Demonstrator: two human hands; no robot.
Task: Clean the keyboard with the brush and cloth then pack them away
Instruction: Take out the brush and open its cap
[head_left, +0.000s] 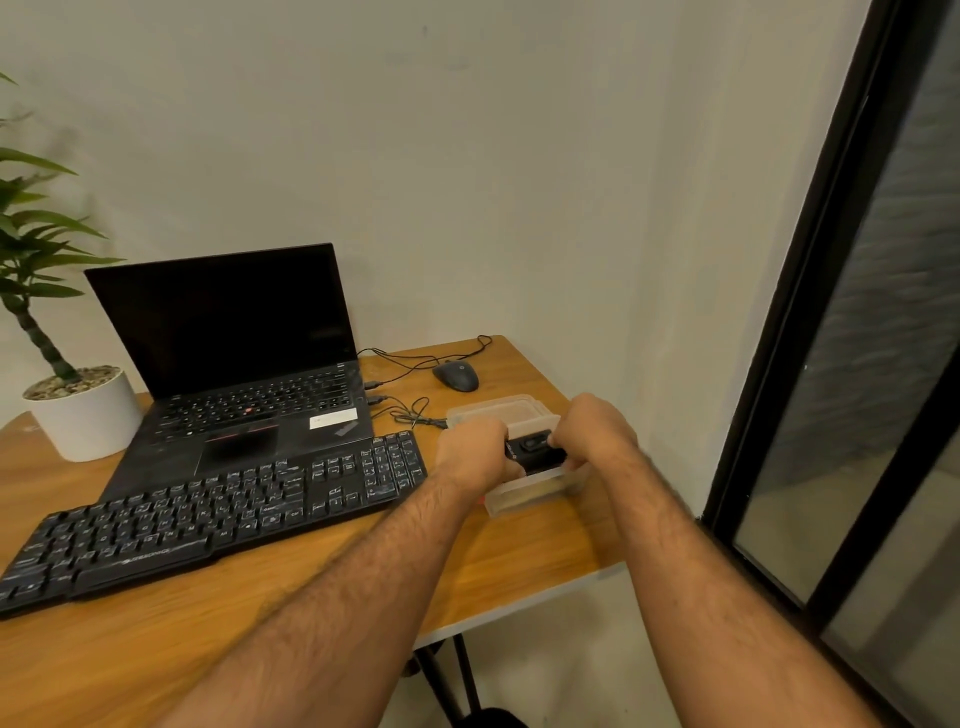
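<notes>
Head view. Both hands work at the clear plastic container (511, 457), which sits on the table (311, 597) at 3 o'clock from the keyboard (208, 514). The left hand (475, 452) is curled over the container's left side. The right hand (595, 431) is curled at its right, fingertips on a black object (535, 452) inside, probably the brush; the exact pinch is hidden. No cloth is identifiable.

Recommended: steady the container with the left hand, handle the black object level, and keep clear of the cables (410, 410) at 10 o'clock from the container.
</notes>
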